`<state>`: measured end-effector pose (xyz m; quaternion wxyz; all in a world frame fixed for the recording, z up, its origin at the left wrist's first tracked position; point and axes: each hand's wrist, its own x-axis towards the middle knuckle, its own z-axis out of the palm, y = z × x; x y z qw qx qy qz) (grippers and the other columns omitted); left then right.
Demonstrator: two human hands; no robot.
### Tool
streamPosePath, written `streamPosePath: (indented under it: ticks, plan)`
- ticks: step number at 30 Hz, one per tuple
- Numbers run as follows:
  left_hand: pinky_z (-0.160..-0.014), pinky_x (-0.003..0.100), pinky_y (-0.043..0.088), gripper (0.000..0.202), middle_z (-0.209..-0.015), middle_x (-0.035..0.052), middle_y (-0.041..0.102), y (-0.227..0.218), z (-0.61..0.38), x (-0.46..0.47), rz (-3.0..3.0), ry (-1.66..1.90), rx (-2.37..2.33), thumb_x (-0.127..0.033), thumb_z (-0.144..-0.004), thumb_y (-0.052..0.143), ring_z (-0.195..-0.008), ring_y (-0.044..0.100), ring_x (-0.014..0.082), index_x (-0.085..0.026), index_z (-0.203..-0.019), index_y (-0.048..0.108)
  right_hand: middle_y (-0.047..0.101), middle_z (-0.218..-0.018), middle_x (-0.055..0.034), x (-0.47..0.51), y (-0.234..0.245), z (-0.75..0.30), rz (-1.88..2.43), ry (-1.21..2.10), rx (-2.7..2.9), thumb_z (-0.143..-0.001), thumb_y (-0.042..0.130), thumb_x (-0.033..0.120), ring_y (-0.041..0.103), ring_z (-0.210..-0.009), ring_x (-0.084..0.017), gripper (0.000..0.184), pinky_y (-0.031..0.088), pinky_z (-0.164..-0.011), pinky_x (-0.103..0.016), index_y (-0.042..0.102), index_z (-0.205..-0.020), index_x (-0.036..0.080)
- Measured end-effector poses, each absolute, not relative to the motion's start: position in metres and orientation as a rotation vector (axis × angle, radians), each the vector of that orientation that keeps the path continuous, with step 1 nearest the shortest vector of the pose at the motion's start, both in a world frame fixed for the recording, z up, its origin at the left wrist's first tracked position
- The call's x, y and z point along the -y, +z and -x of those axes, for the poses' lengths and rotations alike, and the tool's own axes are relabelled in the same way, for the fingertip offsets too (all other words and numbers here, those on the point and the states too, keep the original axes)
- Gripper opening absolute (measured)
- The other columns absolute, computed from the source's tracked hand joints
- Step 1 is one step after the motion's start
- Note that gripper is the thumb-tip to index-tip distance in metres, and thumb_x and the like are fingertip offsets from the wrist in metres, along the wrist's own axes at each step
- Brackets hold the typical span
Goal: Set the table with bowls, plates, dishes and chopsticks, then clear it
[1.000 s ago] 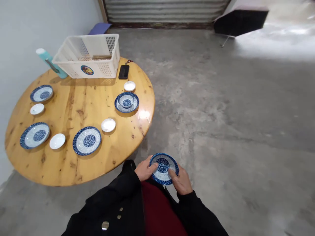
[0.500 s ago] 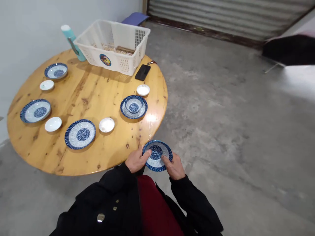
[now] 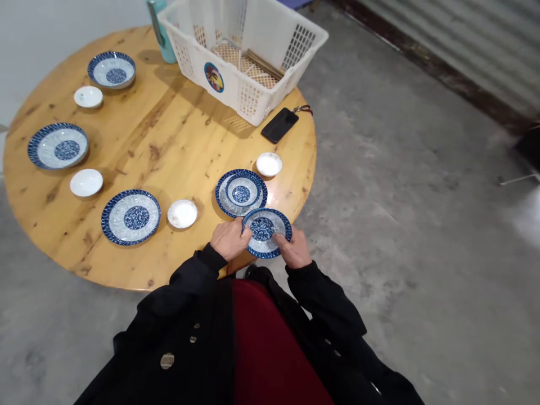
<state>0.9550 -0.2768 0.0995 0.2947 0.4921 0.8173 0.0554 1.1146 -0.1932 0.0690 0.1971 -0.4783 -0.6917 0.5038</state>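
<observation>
Both hands hold one blue-and-white patterned bowl (image 3: 265, 232) over the near right edge of the round wooden table (image 3: 177, 129). My left hand (image 3: 230, 238) grips its left rim and my right hand (image 3: 294, 251) grips its right rim. Just beyond it a blue patterned plate (image 3: 241, 192) carries a small matching bowl. A small white dish (image 3: 182, 214) lies to the left of the hands.
Three more blue plates (image 3: 130, 216) (image 3: 58, 145) (image 3: 112, 69) and white dishes (image 3: 86, 182) (image 3: 88, 96) (image 3: 269, 163) are spread over the table. A white plastic basket (image 3: 248, 50), a teal bottle (image 3: 162, 28) and a black phone (image 3: 279, 124) are at the far side. Grey concrete floor lies to the right.
I have come closer to the table. The bowl in both hands has moved from over the floor to above the table's near right edge.
</observation>
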Motion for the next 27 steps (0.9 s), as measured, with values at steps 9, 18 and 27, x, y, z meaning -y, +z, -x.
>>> streamPosePath:
  ticks: [9, 18, 27]
  plan:
    - [-0.079, 0.033, 0.047, 0.033, -0.101, 0.0148, 0.073, 0.092, -0.911, 0.230, -1.147, 0.299, -2.363, -0.030, -0.091, 0.036, -0.099, 0.068, 0.0304, -0.015, -0.101, 0.063, 0.064, -0.072, -0.0052, 0.122, 0.062, -1.052, 1.212, 1.386, 2.079, -0.066, 0.050, 0.040, 0.057, -0.072, -0.021, 0.031, 0.046, -0.072, -0.033, 0.063, -0.078, 0.015]
    - [-0.079, 0.034, 0.047, 0.032, -0.100, 0.0158, 0.073, 0.076, -0.895, 0.211, -0.941, 0.271, -2.406, -0.031, -0.090, 0.037, -0.099, 0.068, 0.0301, -0.015, -0.097, 0.064, 0.070, -0.085, -0.0121, 0.088, 0.051, -1.027, 1.242, 1.100, 2.563, -0.084, 0.040, 0.041, 0.063, -0.085, -0.027, 0.037, 0.043, -0.074, -0.033, 0.066, -0.088, 0.015]
    - [-0.084, 0.038, 0.047, 0.040, -0.102, 0.0154, 0.073, 0.076, -0.894, 0.206, -0.774, 0.223, -2.452, -0.029, -0.093, 0.035, -0.102, 0.068, 0.0321, -0.013, -0.129, 0.046, 0.071, -0.103, -0.0188, 0.070, 0.065, -1.002, 1.153, 0.756, 3.153, -0.095, 0.042, 0.032, 0.066, -0.099, -0.029, 0.037, 0.044, -0.082, -0.032, 0.059, -0.118, 0.009]
